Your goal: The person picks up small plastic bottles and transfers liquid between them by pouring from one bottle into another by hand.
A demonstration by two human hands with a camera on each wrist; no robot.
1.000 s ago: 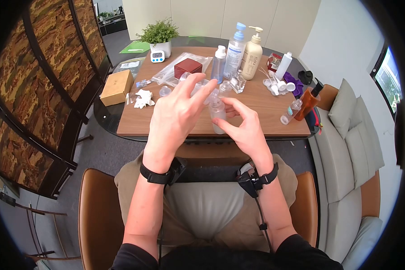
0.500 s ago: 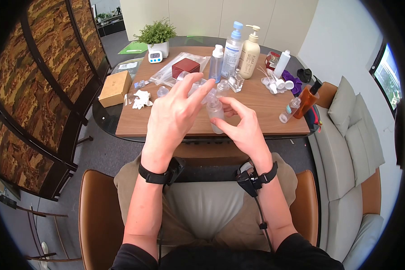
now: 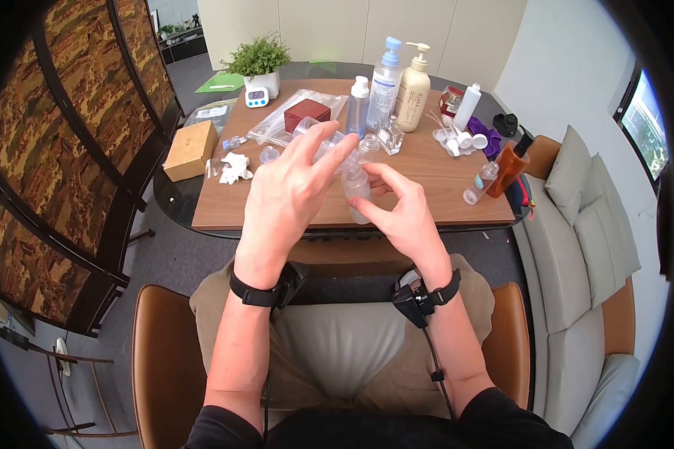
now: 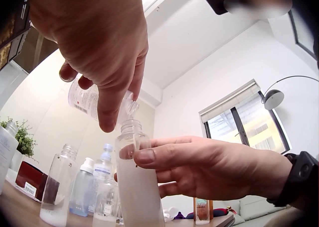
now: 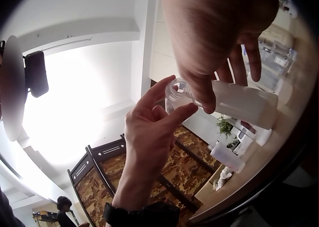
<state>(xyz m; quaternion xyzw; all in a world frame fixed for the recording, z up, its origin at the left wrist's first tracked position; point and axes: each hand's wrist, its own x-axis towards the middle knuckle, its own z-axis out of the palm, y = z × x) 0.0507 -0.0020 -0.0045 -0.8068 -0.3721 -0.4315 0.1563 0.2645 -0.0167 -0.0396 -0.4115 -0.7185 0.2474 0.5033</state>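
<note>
The left hand [image 3: 288,194] grips a clear, labelled bottle [image 4: 82,98] between thumb and fingers, tilted with its open mouth down to the right. Just under that mouth is the open neck of a frosted bottle [image 3: 357,200], held nearly upright over the table's front part by the right hand [image 3: 408,217]. Whitish contents fill much of the frosted bottle [image 4: 137,192] in the left wrist view. Whether the two mouths touch, I cannot tell. Behind them stand an open clear bottle [image 4: 57,189] and a square glass bottle [image 3: 391,136].
Blue-capped [image 3: 384,90] and cream [image 3: 412,93] pump bottles stand at the back, with a dark red box [image 3: 307,114] on a plastic bag. White caps [image 3: 459,142] and an amber bottle [image 3: 508,168] are right; crumpled tissue [image 3: 235,168] and a cardboard box [image 3: 191,152] are left.
The head view has shifted slightly, so the table items appear a little further left. Both hands keep their hold on the bottles in nearly the same pose.
</note>
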